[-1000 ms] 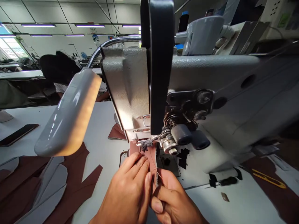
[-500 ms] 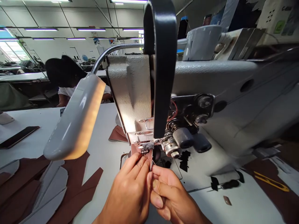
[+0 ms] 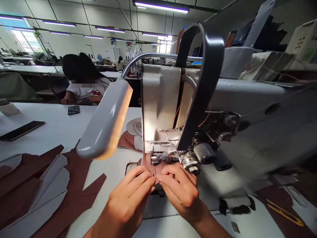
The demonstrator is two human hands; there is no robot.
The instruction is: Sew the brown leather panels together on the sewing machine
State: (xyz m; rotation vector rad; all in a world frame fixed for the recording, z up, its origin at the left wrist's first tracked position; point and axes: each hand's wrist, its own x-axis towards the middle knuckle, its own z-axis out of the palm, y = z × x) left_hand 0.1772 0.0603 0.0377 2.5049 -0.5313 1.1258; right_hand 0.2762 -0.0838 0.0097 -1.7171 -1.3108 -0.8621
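A reddish-brown fabric piece [image 3: 156, 170] with a seam line lies under the presser foot [image 3: 155, 159] of a sewing machine [image 3: 158, 96]. On its left edge, my left hand [image 3: 130, 195] grips it with bent fingers. Opposite, my right hand [image 3: 180, 190] pinches the right side, its fingertips close to the left ones just in front of the foot. The part of the piece behind the foot is hidden by the machine head.
A lamp [image 3: 104, 122] hangs left of the machine head. Brown and grey cut pieces [image 3: 81, 195] lie at left, near a phone [image 3: 22, 130]. Stitched pieces [image 3: 130, 140] sit behind the needle area. Yellow snips [image 3: 284, 213] lie at right. A person [image 3: 84, 82] sits across the table.
My right hand has moved up and forward onto the piece's right side, and the hands have spread slightly apart. The black lever has swung to a slant. The view has shifted left.
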